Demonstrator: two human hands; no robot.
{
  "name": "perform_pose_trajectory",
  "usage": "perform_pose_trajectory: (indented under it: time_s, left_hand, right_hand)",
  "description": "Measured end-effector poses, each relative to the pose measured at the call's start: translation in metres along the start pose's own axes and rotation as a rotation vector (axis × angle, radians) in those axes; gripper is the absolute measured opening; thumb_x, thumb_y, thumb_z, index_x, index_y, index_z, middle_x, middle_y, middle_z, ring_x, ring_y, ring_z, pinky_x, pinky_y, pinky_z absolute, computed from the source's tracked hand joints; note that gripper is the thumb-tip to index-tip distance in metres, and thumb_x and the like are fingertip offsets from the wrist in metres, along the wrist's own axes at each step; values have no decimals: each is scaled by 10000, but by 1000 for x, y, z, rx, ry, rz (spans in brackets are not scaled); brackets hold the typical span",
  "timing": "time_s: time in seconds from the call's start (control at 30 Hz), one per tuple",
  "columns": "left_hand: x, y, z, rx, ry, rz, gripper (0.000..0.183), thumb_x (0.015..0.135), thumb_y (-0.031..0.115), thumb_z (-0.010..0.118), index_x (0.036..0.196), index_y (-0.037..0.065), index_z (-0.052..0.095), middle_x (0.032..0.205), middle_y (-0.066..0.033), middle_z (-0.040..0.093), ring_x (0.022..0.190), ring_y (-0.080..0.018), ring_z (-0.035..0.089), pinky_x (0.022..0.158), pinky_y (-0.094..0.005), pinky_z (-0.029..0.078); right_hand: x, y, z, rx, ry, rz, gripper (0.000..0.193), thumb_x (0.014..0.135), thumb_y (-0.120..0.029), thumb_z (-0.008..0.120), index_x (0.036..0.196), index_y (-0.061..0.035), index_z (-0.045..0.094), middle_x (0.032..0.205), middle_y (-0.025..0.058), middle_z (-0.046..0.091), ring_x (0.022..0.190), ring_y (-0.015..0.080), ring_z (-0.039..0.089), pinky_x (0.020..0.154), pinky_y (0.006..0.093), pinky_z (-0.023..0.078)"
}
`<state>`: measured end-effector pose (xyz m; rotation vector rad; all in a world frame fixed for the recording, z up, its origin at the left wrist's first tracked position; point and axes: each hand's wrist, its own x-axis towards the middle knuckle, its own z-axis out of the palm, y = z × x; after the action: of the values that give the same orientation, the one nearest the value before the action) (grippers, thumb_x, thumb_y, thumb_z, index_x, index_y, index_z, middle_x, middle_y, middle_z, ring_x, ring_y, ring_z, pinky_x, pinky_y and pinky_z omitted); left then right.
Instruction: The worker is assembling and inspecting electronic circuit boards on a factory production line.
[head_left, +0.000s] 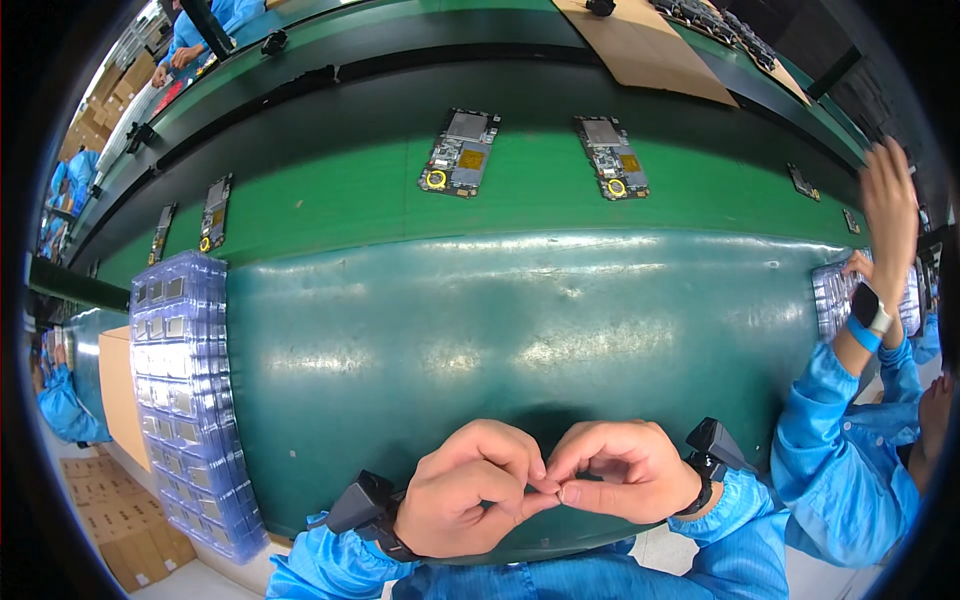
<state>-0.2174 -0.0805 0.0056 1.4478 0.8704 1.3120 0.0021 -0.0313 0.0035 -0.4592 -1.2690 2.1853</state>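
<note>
My left hand and my right hand meet over the front edge of the green work mat. Thumb and forefinger of each are pinched together, fingertips touching or nearly so. Whatever lies between the fingertips is too small or too hidden to name. Beyond the mat, on the green belt, lie two circuit boards: one left of centre and one to its right. Each has grey metal shields, a gold patch and a yellow-ringed round part. To my left stands a stack of clear plastic trays with small grey rectangular pieces in its pockets.
More boards lie at the belt's left and right. A co-worker's raised hand and blue sleeve are close on my right, beside another tray stack. Cardboard boxes stand low on the left.
</note>
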Motion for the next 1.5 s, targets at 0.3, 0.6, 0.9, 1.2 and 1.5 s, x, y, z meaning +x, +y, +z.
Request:
perform_pose_trajectory:
  time_s: [0.3,0.6,0.9,1.2,1.5]
  left_hand:
    - [0,-5,3,240,8,121,361,727,-145,835,768,81,557,904,-50,554,822,-219,663,667,-314,563]
    - [6,-6,2,242,4,148,349,727,-141,835,764,68,558,877,-51,562,822,-223,666,673,-308,567]
    - [-3,-3,-7,354,-21,242,323,782,-195,729,870,35,519,934,-131,557,869,-265,659,723,-336,548]
    - [2,-6,-2,375,22,294,222,841,-134,696,856,36,554,898,-128,557,823,-278,642,707,-353,541]
    - [-12,-45,-16,85,70,122,158,940,-71,657,1071,5,612,1126,-138,573,1009,-212,638,869,-326,563]
  right_hand:
    - [2,10,-3,72,40,63,245,992,92,577,1226,24,605,1184,99,666,1136,157,650,974,293,524]
    - [5,7,-5,176,62,134,247,992,71,596,1230,5,606,1172,70,670,1091,141,647,948,294,530]
    - [11,41,-3,265,-26,96,234,1030,-57,604,1262,-31,577,1209,34,626,1091,114,628,884,288,539]
    - [17,54,-12,261,11,68,209,1035,-64,600,1234,-5,586,1188,75,655,1078,141,650,923,309,546]
    - [22,58,-5,-92,214,-45,203,1029,-109,637,1185,20,631,1161,97,697,1001,163,696,891,314,578]
